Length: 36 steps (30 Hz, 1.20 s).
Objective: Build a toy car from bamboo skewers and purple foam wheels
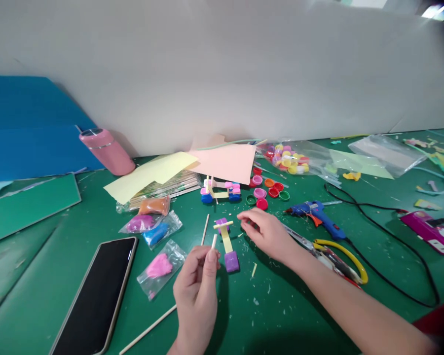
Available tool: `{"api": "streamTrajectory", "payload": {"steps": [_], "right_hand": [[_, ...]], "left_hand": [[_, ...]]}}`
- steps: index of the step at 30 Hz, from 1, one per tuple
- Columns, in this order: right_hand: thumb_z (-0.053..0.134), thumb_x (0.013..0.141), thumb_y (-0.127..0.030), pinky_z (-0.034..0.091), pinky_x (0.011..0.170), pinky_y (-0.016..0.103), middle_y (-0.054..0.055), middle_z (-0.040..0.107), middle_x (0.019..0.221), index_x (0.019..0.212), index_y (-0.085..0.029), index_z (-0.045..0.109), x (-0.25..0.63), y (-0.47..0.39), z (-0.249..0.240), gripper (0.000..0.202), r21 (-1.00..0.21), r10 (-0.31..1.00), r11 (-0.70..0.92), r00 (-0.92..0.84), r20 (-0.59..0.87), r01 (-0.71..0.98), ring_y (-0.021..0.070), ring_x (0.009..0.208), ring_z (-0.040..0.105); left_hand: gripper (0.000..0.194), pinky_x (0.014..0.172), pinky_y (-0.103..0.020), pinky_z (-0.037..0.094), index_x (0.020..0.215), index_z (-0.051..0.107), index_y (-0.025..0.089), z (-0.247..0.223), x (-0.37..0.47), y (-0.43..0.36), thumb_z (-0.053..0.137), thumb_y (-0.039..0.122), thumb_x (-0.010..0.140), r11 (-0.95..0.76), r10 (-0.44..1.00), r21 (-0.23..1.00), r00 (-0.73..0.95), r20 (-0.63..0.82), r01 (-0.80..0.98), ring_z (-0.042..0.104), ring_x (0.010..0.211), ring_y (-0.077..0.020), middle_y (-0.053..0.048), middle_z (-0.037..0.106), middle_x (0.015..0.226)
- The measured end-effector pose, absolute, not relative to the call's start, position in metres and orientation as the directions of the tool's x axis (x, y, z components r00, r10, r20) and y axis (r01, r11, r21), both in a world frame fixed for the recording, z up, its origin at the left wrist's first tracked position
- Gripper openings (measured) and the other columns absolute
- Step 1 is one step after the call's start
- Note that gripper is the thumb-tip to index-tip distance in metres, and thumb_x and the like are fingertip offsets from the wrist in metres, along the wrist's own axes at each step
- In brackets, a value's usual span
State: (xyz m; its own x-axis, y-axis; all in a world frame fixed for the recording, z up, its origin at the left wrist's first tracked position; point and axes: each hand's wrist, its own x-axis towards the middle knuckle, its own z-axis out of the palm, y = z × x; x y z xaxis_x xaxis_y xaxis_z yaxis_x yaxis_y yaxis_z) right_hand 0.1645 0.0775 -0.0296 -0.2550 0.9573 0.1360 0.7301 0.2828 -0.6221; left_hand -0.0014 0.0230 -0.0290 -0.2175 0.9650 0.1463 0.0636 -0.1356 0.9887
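My left hand (198,293) pinches a short pale stick (214,241) that points up between thumb and fingers. Just right of it on the green table lies a small piece with a yellow strip (227,240), a purple block (231,262) at its near end, and a pale stick across its far end. My right hand (261,229) hovers beside that far end, its fingers apart and nothing visible in them. Long thin sticks (151,328) lie under and beyond my left hand. Farther back stands a small pink, blue and yellow model (222,191).
A phone (96,296) and bagged clay (161,266) lie left. Behind are paper sheets (225,160), a pink bottle (109,152) and bottle caps (269,182). A blue glue gun (318,215) with a black cord and yellow-handled pliers (355,256) lie right, near my right forearm.
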Motion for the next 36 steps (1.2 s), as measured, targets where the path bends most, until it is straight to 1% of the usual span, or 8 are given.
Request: {"api": "streamTrajectory", "payload": {"steps": [3, 8, 13, 17, 22, 28, 32, 36], "right_hand": [[0.038, 0.09, -0.015, 0.044, 0.076, 0.027, 0.007, 0.058, 0.108, 0.113, -0.018, 0.054, 0.154, 0.112, -0.034, 0.029, -0.51, 0.922, 0.38, -0.36, 0.142, 0.772, 0.0174, 0.095, 0.056], [0.043, 0.087, -0.008, 0.045, 0.078, 0.028, 0.004, 0.059, 0.11, 0.116, -0.021, 0.054, 0.138, 0.148, -0.042, 0.033, -0.317, 0.847, 0.522, -0.525, 0.083, 0.792, 0.0183, 0.1, 0.054], [0.05, 0.088, -0.024, 0.049, 0.076, 0.039, 0.007, 0.056, 0.112, 0.113, -0.017, 0.052, 0.126, 0.158, -0.044, 0.026, -0.154, 0.839, 0.543, -0.543, 0.045, 0.826, 0.0201, 0.093, 0.058], [0.051, 0.088, -0.026, 0.049, 0.076, 0.039, 0.007, 0.056, 0.112, 0.111, -0.017, 0.052, 0.122, 0.161, -0.042, 0.025, -0.071, 0.827, 0.56, -0.562, 0.001, 0.825, 0.0196, 0.092, 0.058], [0.051, 0.088, -0.025, 0.049, 0.077, 0.039, 0.007, 0.056, 0.111, 0.11, -0.016, 0.054, 0.136, 0.147, -0.041, 0.024, -0.028, 0.811, 0.579, -0.579, -0.083, 0.815, 0.0193, 0.092, 0.058], [0.051, 0.088, -0.026, 0.049, 0.077, 0.039, 0.007, 0.056, 0.112, 0.11, -0.016, 0.053, 0.148, 0.134, -0.036, 0.024, -0.015, 0.879, 0.459, -0.456, -0.139, 0.888, 0.0193, 0.092, 0.058], [0.052, 0.088, -0.026, 0.05, 0.075, 0.039, 0.007, 0.056, 0.111, 0.112, -0.015, 0.052, 0.138, 0.14, -0.035, 0.027, -0.059, 0.922, 0.344, -0.349, -0.17, 0.937, 0.0197, 0.091, 0.059], [0.053, 0.087, -0.026, 0.049, 0.076, 0.039, 0.009, 0.056, 0.112, 0.112, -0.013, 0.052, 0.135, 0.147, -0.031, 0.028, -0.167, 0.933, 0.291, -0.318, -0.168, 0.942, 0.0203, 0.092, 0.059]], "left_hand": [[0.013, 0.054, -0.023, 0.036, 0.071, 0.056, 0.02, -0.031, -0.002, 0.022, 0.051, 0.023, 0.082, -0.161, 0.961, 0.976, -0.204, 0.189, 0.145, 0.046, 0.059, -0.0131, 0.002, 0.051, 0.063], [0.011, 0.055, -0.023, 0.036, 0.073, 0.054, 0.021, -0.037, -0.004, 0.022, 0.049, 0.019, 0.083, -0.199, 0.962, 0.963, -0.153, 0.228, 0.184, 0.045, 0.06, -0.0133, 0.002, 0.05, 0.066], [0.012, 0.055, -0.024, 0.035, 0.071, 0.053, 0.021, -0.035, -0.002, 0.022, 0.049, 0.02, 0.082, -0.164, 0.967, 0.971, -0.168, 0.193, 0.174, 0.044, 0.059, -0.0136, 0.002, 0.048, 0.065], [0.012, 0.055, -0.024, 0.036, 0.07, 0.053, 0.02, -0.033, -0.001, 0.023, 0.05, 0.019, 0.082, -0.156, 0.961, 0.969, -0.196, 0.193, 0.193, 0.045, 0.059, -0.0139, 0.001, 0.049, 0.064], [0.011, 0.053, -0.022, 0.036, 0.072, 0.054, 0.02, -0.038, -0.005, 0.024, 0.05, 0.018, 0.082, -0.224, 0.945, 0.944, -0.182, 0.271, 0.242, 0.045, 0.057, -0.0125, 0.002, 0.049, 0.062], [0.009, 0.05, -0.02, 0.037, 0.074, 0.055, 0.02, -0.043, -0.007, 0.025, 0.051, 0.019, 0.082, -0.263, 0.923, 0.928, -0.212, 0.321, 0.263, 0.045, 0.055, -0.0111, 0.003, 0.051, 0.062], [0.01, 0.051, -0.021, 0.038, 0.072, 0.056, 0.019, -0.044, -0.006, 0.027, 0.052, 0.021, 0.081, -0.25, 0.923, 0.925, -0.219, 0.317, 0.286, 0.046, 0.054, -0.0114, 0.003, 0.051, 0.06], [0.008, 0.049, -0.02, 0.038, 0.074, 0.056, 0.019, -0.044, -0.007, 0.028, 0.052, 0.022, 0.081, -0.25, 0.912, 0.924, -0.249, 0.325, 0.29, 0.047, 0.055, -0.0117, 0.003, 0.053, 0.062]]}}
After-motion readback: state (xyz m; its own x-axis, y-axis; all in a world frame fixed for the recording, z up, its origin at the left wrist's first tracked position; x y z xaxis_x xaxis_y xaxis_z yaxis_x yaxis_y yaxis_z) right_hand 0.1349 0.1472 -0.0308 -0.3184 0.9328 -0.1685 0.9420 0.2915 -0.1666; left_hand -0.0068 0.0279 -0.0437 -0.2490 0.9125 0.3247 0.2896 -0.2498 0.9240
